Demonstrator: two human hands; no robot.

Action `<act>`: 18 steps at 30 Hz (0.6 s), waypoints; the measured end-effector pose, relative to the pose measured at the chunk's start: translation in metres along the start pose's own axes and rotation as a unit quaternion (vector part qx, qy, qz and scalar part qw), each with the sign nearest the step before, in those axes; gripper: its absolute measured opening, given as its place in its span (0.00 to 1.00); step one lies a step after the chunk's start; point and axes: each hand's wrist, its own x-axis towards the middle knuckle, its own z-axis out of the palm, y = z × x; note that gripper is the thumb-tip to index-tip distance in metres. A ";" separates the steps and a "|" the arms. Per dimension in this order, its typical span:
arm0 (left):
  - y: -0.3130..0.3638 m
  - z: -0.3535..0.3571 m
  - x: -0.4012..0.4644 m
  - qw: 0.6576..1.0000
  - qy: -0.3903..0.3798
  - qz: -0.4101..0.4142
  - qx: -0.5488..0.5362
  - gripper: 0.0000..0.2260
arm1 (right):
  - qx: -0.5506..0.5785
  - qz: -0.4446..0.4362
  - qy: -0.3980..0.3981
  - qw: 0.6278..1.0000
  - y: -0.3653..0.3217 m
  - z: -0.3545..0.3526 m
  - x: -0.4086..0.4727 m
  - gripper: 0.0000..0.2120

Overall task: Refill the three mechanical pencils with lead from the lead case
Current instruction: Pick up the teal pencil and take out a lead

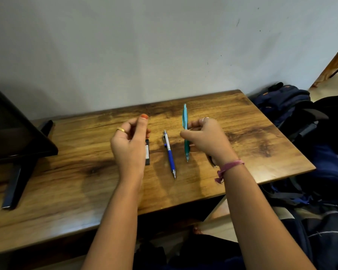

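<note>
My right hand (205, 137) grips a teal mechanical pencil (184, 114) by its middle and holds it nearly upright above the wooden table (66, 172), tip pointing down toward me. A blue and white mechanical pencil (170, 152) lies flat on the table between my hands. My left hand (129, 141) hovers over a black lead case (148, 152) with a white label and hides most of it. Its fingers are curled and its thumb meets the fingertips, with nothing visible between them. A dark pencil tip (211, 161) pokes out from under my right wrist.
A black monitor on an angled stand (18, 152) occupies the table's left end. Dark blue backpacks (293, 106) are piled beside the table's right edge. A pale wall runs behind the table.
</note>
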 end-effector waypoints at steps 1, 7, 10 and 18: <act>0.000 0.002 -0.002 0.999 -0.031 0.011 0.016 0.05 | 0.079 0.001 -0.020 0.997 -0.004 -0.004 -0.002 0.07; 0.002 0.014 -0.020 0.975 -0.219 -0.022 0.015 0.04 | 0.220 -0.057 -0.087 0.970 -0.017 -0.018 -0.011 0.05; 0.000 0.015 -0.021 0.974 -0.222 -0.038 -0.005 0.07 | 0.220 -0.075 -0.088 0.969 -0.015 -0.020 -0.011 0.03; -0.004 0.023 -0.029 0.966 -0.249 -0.074 0.010 0.08 | 0.352 -0.083 -0.084 0.928 -0.016 -0.010 -0.007 0.07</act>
